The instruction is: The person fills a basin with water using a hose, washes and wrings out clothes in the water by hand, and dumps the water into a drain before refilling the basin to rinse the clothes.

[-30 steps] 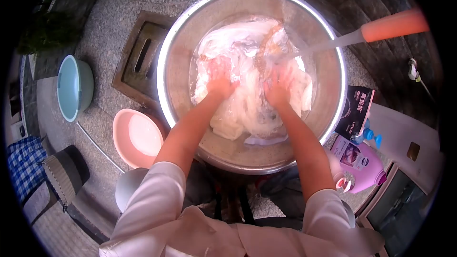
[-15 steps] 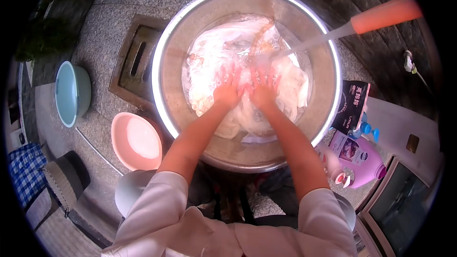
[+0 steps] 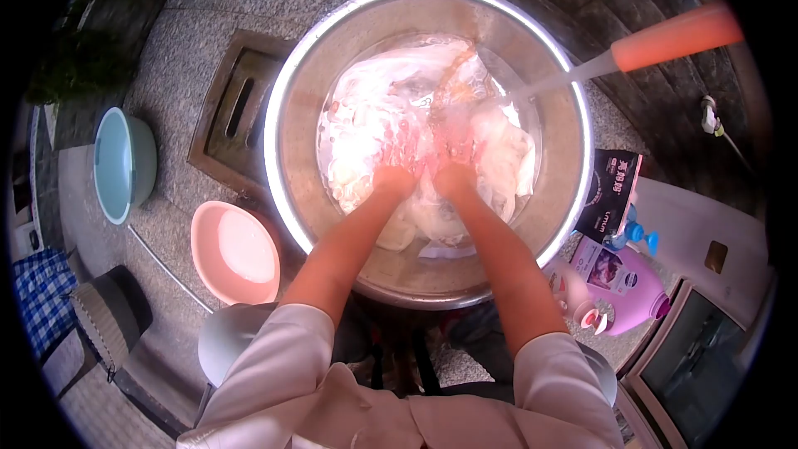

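A large round metal basin (image 3: 302,129) stands before me, holding water and soaked white cloth (image 3: 503,150). My left hand (image 3: 401,168) presses down on the cloth, mostly under the water. Beside it, at about the same depth, my right hand (image 3: 455,168) pushes on the same cloth. The fingers of both hands point forward, stretched out and blurred by the water and glare; no clear grip on the cloth shows. From an orange hose end (image 3: 673,37) at the upper right, a stream of water (image 3: 555,81) runs into the basin in front of my hands.
Left of the basin lie a pink basin (image 3: 204,254), a pale blue basin (image 3: 101,168) and a framed floor drain (image 3: 218,129). At the right are a black printed bag (image 3: 611,191), a purple bottle (image 3: 636,287) and a pink bottle (image 3: 573,291).
Both hands have sunk deeper into the water and cloth, so the fingers, plain to see before, are now covered. The view has shifted slightly; the water stream still runs.
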Motion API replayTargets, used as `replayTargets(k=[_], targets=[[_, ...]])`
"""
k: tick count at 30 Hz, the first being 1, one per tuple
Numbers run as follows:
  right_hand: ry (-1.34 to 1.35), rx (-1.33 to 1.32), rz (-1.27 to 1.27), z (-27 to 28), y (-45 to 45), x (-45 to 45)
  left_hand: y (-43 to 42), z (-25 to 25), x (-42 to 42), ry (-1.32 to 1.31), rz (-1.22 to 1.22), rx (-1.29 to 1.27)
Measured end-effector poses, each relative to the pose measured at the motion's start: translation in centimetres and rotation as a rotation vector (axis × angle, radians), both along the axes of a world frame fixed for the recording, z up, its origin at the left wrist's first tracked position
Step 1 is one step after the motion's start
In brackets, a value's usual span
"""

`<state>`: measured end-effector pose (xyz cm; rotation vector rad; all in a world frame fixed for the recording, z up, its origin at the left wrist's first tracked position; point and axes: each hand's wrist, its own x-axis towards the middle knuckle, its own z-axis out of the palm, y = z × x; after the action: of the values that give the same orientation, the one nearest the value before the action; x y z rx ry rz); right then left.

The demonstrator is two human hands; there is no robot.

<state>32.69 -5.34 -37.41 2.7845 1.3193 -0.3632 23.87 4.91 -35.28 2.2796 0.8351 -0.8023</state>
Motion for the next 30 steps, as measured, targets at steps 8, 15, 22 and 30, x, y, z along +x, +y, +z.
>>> replayTargets(k=[8,15,22,30], targets=[[0.112,0.031,-0.014,-0.7,-1.8,-1.6,-2.2,-4.8,-2.7,-0.395,-0.138,0.487],[0.093,-0.016,-0.003,-0.6,-4.4,-4.2,-4.0,-4.0,-4.5,-0.191,-0.17,0.256],[0.173,-0.101,0.019,-0.5,-4.7,-4.1,-3.9,-2.9,-4.5,-0.152,-0.202,0.216],[0.19,-0.132,-0.024,-0.3,-3.8,-3.9,-4.1,-4.2,-4.5,-0.1,-0.259,0.231]])
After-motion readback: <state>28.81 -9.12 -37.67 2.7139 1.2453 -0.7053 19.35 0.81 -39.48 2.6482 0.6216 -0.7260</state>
